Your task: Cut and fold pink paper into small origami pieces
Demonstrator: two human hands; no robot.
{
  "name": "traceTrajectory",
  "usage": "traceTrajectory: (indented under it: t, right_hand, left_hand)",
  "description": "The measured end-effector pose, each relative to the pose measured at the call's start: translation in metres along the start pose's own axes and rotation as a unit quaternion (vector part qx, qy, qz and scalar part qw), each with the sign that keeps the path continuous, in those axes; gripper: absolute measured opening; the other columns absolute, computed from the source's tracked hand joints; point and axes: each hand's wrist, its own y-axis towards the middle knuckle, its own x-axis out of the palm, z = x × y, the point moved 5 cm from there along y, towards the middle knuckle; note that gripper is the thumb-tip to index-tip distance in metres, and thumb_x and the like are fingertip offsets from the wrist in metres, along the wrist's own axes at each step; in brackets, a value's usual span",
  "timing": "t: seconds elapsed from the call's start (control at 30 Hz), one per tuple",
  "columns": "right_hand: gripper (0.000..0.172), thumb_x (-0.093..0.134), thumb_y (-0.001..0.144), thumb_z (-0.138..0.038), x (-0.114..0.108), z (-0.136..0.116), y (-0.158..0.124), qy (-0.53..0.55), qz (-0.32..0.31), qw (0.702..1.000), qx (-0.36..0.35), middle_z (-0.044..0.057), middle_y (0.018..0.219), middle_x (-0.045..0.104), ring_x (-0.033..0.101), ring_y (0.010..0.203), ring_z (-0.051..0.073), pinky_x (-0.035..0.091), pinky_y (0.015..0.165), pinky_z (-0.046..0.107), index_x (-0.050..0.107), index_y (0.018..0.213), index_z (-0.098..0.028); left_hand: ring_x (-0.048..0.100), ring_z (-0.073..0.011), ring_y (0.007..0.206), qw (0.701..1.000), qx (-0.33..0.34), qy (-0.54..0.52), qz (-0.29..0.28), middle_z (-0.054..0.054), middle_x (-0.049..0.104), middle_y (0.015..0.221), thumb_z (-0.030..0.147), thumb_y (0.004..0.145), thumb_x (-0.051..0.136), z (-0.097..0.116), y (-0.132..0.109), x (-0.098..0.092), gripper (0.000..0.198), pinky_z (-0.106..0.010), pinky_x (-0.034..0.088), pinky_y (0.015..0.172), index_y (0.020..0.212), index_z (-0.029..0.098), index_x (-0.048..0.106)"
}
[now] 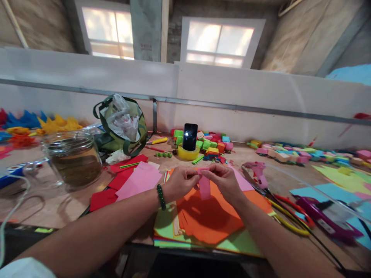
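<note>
A small pink paper strip (204, 187) hangs down between both my hands. My left hand (180, 181) pinches its top left edge, fingers closed; a dark green bead bracelet (160, 197) is on that wrist. My right hand (223, 179) pinches the top right edge, fingers curled. Both hands hover over a stack of orange sheets (211, 218) lying on light green sheets (165, 224) at the table's front edge.
Pink sheets (139, 181) and red sheets (102, 199) lie to the left, beside a glass jar (74, 158) and a green bag (123, 123). A phone (190, 137) stands in a yellow tape roll. A pink glue gun (259, 172), scissors (292, 220) and colourful folded boxes (211, 144) sit right.
</note>
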Motion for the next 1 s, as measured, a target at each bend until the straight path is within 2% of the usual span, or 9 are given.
traceTrajectory:
  t: [0.23, 0.47, 0.53, 0.6, 0.73, 0.87, 1.0]
  right_hand:
    - [0.019, 0.077, 0.068, -0.036, 0.006, 0.001, -0.001, 0.028, -0.059, 0.997, 0.029, -0.001, 0.068, 0.063, 0.056, 0.066, 0.013, 0.046, 0.064, 0.026, 0.068, 0.069, -0.02]
    - [0.017, 0.076, 0.069, -0.034, 0.006, -0.003, -0.004, 0.019, -0.069, 0.997, 0.041, 0.0, 0.069, 0.065, 0.056, 0.067, 0.014, 0.045, 0.066, 0.027, 0.069, 0.068, -0.019]
    - [0.016, 0.075, 0.069, -0.033, 0.005, -0.003, -0.003, 0.029, -0.047, 0.998, 0.03, 0.0, 0.067, 0.063, 0.054, 0.065, 0.013, 0.044, 0.064, 0.026, 0.068, 0.066, -0.019]
    - [0.016, 0.075, 0.069, -0.032, 0.003, -0.001, -0.003, 0.043, -0.021, 0.999, 0.025, -0.001, 0.067, 0.062, 0.052, 0.063, 0.011, 0.042, 0.062, 0.025, 0.067, 0.067, -0.019]
    - [0.02, 0.074, 0.07, -0.035, 0.003, 0.005, 0.0, 0.04, -0.022, 0.998, 0.042, -0.003, 0.063, 0.057, 0.048, 0.059, 0.01, 0.04, 0.058, 0.024, 0.064, 0.068, -0.018]
    - [0.025, 0.075, 0.068, -0.038, 0.003, 0.005, 0.001, 0.02, -0.037, 0.998, 0.045, -0.003, 0.061, 0.055, 0.047, 0.058, 0.009, 0.04, 0.057, 0.024, 0.062, 0.066, -0.017]
    - [0.029, 0.075, 0.064, -0.043, 0.001, 0.014, 0.003, 0.035, -0.032, 0.993, 0.105, -0.002, 0.062, 0.057, 0.05, 0.058, 0.011, 0.042, 0.058, 0.026, 0.06, 0.066, -0.018]
  left_hand:
    - [0.051, -0.0098, 0.052, 0.996, 0.026, 0.084, -0.026, 0.001, 0.057, 0.056, 0.008, 0.082, 0.046, 0.007, -0.002, 0.002, 0.025, -0.02, 0.033, 0.05, 0.066, 0.014, 0.064]
    - [0.05, -0.0101, 0.058, 0.993, 0.07, 0.093, -0.031, 0.002, 0.059, 0.064, 0.01, 0.083, 0.045, 0.015, -0.004, 0.004, 0.026, -0.02, 0.037, 0.057, 0.083, 0.016, 0.07]
    - [0.048, -0.0104, 0.058, 0.996, 0.049, 0.075, -0.028, 0.002, 0.058, 0.064, 0.013, 0.083, 0.046, 0.012, -0.003, 0.004, 0.022, -0.02, 0.036, 0.056, 0.083, 0.015, 0.069]
    - [0.043, -0.0099, 0.055, 0.998, 0.016, 0.048, -0.033, 0.003, 0.05, 0.058, 0.018, 0.083, 0.048, 0.007, -0.002, 0.004, 0.019, -0.021, 0.034, 0.053, 0.072, 0.014, 0.064]
    - [0.029, -0.0085, 0.051, 0.998, -0.027, 0.031, -0.048, 0.005, 0.031, 0.051, 0.026, 0.083, 0.05, -0.002, 0.001, 0.004, 0.033, -0.022, 0.023, 0.048, 0.052, 0.016, 0.044]
    - [0.026, -0.0076, 0.051, 0.997, -0.029, 0.018, -0.063, 0.005, 0.028, 0.052, 0.03, 0.078, 0.052, -0.006, 0.003, 0.004, 0.033, -0.023, 0.019, 0.047, 0.051, 0.016, 0.038]
    - [0.028, -0.0069, 0.049, 0.995, -0.063, -0.03, -0.076, 0.006, 0.032, 0.051, 0.034, 0.077, 0.051, -0.012, 0.004, 0.006, 0.029, -0.022, 0.02, 0.046, 0.055, 0.016, 0.043]
